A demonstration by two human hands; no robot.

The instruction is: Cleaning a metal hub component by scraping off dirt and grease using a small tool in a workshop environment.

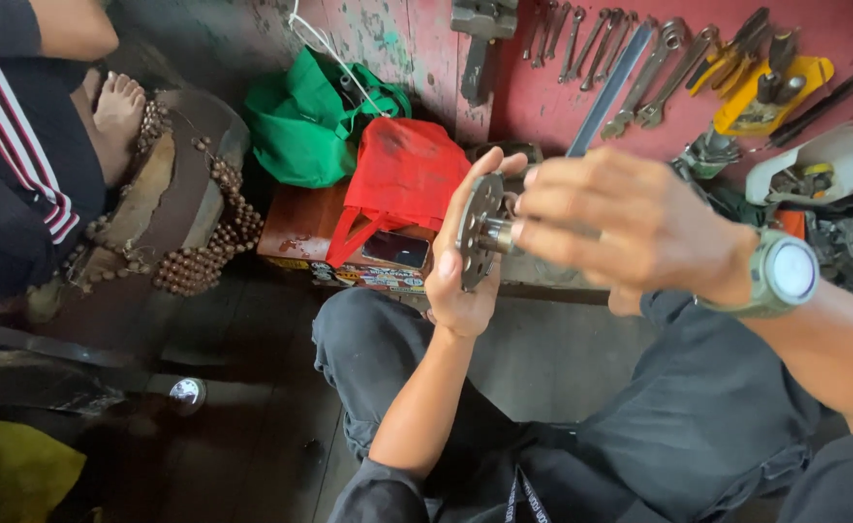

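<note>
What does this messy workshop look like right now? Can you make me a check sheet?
Surface: red wooden board with tools laid out; dark floor below.
Job's things: round metal disc with a short shaft, held up between both hands.
Clutter: green bag, red bag, phone on a printed box, wrenches, yellow tool card, white tray.
Grippers: left hand cups the disc from behind; right hand has its fingers around the shaft; a watch is on that wrist.
Cables: white cord near the green bag.
Surroundings: another person's bare foot on a beaded seat.
</note>
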